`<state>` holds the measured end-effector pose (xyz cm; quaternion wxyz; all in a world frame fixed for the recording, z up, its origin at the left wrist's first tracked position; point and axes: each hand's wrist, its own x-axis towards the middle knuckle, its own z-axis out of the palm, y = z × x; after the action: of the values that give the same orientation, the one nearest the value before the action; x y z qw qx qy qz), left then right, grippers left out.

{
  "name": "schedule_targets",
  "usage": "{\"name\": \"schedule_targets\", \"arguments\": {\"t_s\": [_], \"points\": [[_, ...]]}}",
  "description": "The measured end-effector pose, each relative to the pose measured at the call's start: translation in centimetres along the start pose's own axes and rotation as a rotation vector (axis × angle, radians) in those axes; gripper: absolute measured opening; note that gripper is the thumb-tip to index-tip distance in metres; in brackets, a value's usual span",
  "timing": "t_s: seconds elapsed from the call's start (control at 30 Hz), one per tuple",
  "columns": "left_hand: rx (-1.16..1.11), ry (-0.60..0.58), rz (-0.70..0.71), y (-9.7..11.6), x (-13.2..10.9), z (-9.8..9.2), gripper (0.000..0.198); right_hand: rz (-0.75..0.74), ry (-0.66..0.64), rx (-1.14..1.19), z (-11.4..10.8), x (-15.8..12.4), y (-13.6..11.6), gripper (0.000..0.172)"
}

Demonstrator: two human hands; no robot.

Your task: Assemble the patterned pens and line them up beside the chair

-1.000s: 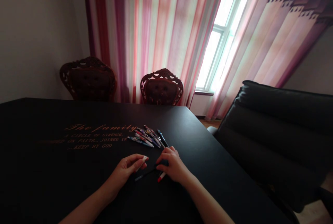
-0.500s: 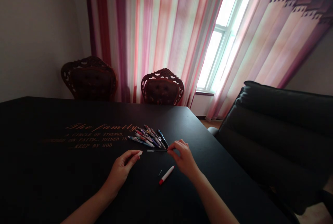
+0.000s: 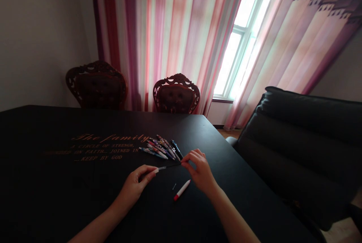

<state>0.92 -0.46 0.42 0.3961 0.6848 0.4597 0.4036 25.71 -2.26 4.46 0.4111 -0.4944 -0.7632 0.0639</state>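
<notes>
My left hand (image 3: 138,181) is closed, thumb and fingers pinching a small white pen part (image 3: 156,170). Opposite it, my right hand (image 3: 199,169) pinches one end of a thin pen refill (image 3: 171,165) with a clear section at its far end. That clear end meets the white part at my left fingertips; whether it sits inside cannot be made out. On the table below my hands lies a white pen barrel (image 3: 182,190) with red ends. Beside it is a tiny thin piece (image 3: 174,187), perhaps a spring.
A pile of several patterned pens (image 3: 161,149) lies just beyond my hands on the black table (image 3: 56,190), which bears printed lettering. Two carved chairs (image 3: 177,96) stand behind the far edge. A black padded chair (image 3: 305,152) is at the right.
My left hand has shifted slightly right, bringing the white part to the refill's clear end. The refill now tilts down toward the left. My right hand is nearly still.
</notes>
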Motion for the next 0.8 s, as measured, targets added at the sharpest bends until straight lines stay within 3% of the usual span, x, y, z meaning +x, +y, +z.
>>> {"name": "schedule_targets", "arguments": {"t_s": [0.23, 0.53, 0.8], "points": [[0.024, -0.065, 0.057, 0.1, -0.2, -0.1, 0.022, -0.006, -0.001, 0.149, 0.4, 0.0, -0.6, 0.013], [-0.018, -0.205, 0.032, 0.5, -0.5, 0.0, 0.028, 0.240, 0.136, 0.457, 1.7, -0.2, -1.4, 0.011], [-0.102, -0.281, -0.004, 0.7, -0.7, 0.0, 0.034, 0.388, 0.111, 0.769, 2.4, -0.5, -1.2, 0.022]]}}
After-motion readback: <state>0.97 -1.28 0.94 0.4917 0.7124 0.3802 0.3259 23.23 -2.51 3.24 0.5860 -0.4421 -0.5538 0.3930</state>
